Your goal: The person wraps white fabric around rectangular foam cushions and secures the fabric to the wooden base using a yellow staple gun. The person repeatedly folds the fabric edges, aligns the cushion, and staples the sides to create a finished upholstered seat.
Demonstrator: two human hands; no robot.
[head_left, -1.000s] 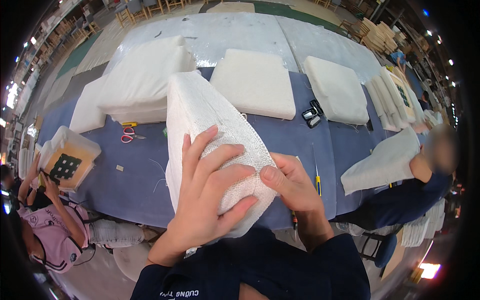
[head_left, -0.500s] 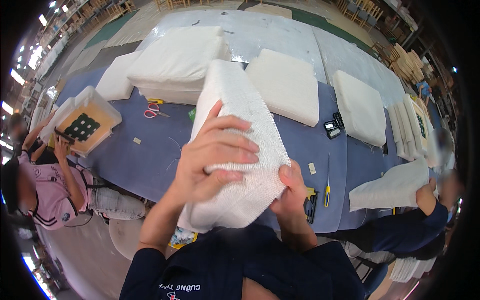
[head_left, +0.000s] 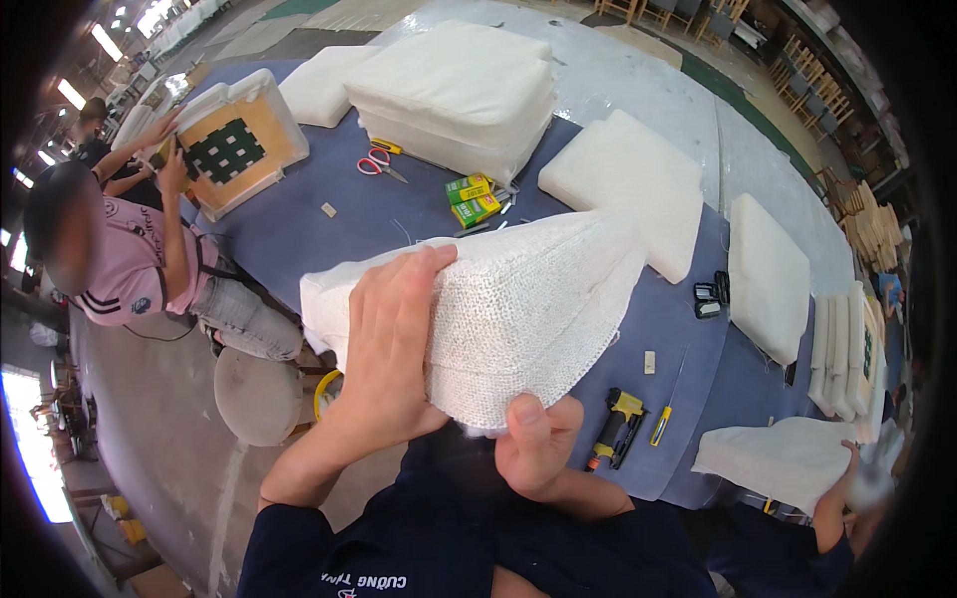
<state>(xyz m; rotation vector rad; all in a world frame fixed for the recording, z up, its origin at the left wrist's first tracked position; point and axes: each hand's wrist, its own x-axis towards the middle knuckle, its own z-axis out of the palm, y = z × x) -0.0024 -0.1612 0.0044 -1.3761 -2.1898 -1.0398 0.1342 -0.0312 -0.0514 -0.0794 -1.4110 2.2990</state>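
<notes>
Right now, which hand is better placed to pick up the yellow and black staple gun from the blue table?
Right, probably. The right hand pinches the white fabric-covered cushion's near edge, beside the staple gun; the left hand grips the cushion's far side.

White fabric-covered cushion (head_left: 518, 309) between left hand (head_left: 394, 349) and right hand (head_left: 533, 444)

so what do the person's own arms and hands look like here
Both hands, the left hand and the right hand, are bare: no gloves, rings or watch show. The forearms are uncovered. Dark navy short sleeves cover the upper arms, part of a navy shirt with small white lettering on the front.
</notes>
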